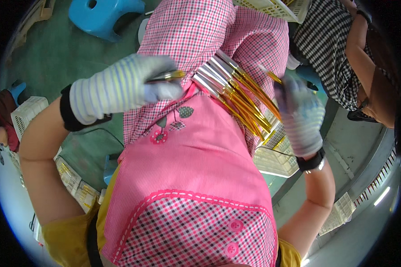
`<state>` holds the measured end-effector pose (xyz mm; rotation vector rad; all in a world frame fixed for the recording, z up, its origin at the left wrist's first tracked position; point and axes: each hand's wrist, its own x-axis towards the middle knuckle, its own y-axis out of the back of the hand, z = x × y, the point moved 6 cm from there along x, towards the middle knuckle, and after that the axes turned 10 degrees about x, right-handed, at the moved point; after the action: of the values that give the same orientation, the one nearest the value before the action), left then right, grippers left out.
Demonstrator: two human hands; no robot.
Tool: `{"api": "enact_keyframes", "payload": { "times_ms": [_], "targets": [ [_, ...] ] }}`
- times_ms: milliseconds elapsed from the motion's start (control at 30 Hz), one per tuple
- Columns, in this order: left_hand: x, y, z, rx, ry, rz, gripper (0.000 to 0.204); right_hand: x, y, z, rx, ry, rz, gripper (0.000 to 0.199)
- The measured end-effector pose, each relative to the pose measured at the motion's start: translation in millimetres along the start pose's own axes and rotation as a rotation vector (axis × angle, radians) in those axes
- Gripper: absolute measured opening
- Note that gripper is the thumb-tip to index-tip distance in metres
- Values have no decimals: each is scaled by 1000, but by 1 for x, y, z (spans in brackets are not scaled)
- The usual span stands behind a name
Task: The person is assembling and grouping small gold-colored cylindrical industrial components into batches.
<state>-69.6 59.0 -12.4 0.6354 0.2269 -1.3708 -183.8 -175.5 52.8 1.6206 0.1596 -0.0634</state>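
Note:
My left hand [120, 89], in a striped knit glove, is closed on a small bundle of thin sticks [168, 76] with gold ends showing past the fingertips. Blur hides their exact kind. Across my lap lies a fan of slim brush-like sticks [236, 95] with flat silver ends and gold-orange shafts. To their right my right hand [300, 115], gloved too, is closed around one similar stick [270, 74]; its pale tip pokes out above the fingers. Both hands are held apart, on either side of the fan.
A pink checked apron [196, 147] covers my lap. White plastic baskets stand at my right knee [276, 153] and beyond my knees [276, 10]. A blue stool [98, 18] is at the far left. Another person in checked clothing [327, 49] sits close on the right.

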Motion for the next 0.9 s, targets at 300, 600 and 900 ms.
{"api": "enact_keyframes", "payload": {
  "times_ms": [300, 600, 900],
  "targets": [
    [23, -11, 19, 446, -304, 378, 23, 10, -25, -14, 66, 90, -82, 25],
    [73, -13, 33, 615, -448, 475, 23, -9, -61, 20, 242, -163, -195, 29],
    [149, -11, 67, 952, -260, 206, 20, 13, -43, 31, 318, -120, -92, 19]
  ]
}}
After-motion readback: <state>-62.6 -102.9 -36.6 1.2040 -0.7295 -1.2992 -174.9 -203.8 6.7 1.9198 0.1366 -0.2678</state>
